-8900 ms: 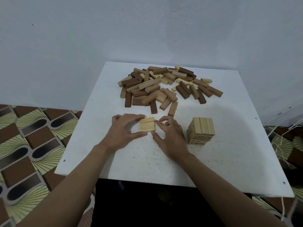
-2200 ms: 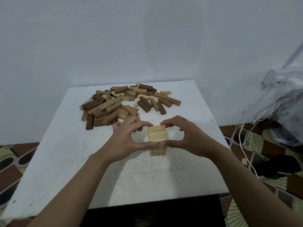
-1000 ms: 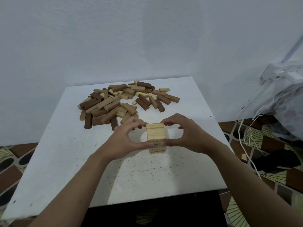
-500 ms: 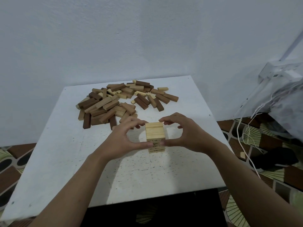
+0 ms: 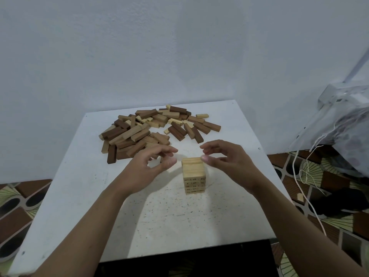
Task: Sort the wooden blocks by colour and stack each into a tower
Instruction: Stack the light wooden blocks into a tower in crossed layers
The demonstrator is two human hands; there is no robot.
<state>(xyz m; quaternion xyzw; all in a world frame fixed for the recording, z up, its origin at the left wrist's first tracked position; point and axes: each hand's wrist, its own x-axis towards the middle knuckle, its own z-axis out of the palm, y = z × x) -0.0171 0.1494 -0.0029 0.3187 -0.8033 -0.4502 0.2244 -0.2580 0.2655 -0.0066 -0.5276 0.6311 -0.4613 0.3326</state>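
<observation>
Two bare hands hover on either side of a short tower (image 5: 193, 176) of pale wooden blocks on a white desk (image 5: 79, 196). Towards the back left of the desk lies a loose pile (image 5: 139, 134) of unsorted blocks, with dark brown, mid brown and pale pieces mixed together. The left hand (image 5: 147, 168) is just left of the tower and apart from it, its fingers (image 5: 167, 150) loosely curled around nothing. The tower stands near the middle of the desk, several layers high, and its top layer looks slightly uneven. The right hand (image 5: 227, 160) arches beside the tower's upper right corner, empty, with its thumb (image 5: 204, 157) at the top block; whether it touches cannot be told. A nudge from that thumb could probably shift the top layer, and any misalignment would make later layers lean. Either arm reaching back to the pile passes close to the tower and might knock it. Pale and mid brown blocks look alike in this dim light, so a mis-sort seems possible. Far right, off the desk, a plastic bag (image 5: 343, 126) and a white cord (image 5: 295, 176) lie over the patterned floor.
</observation>
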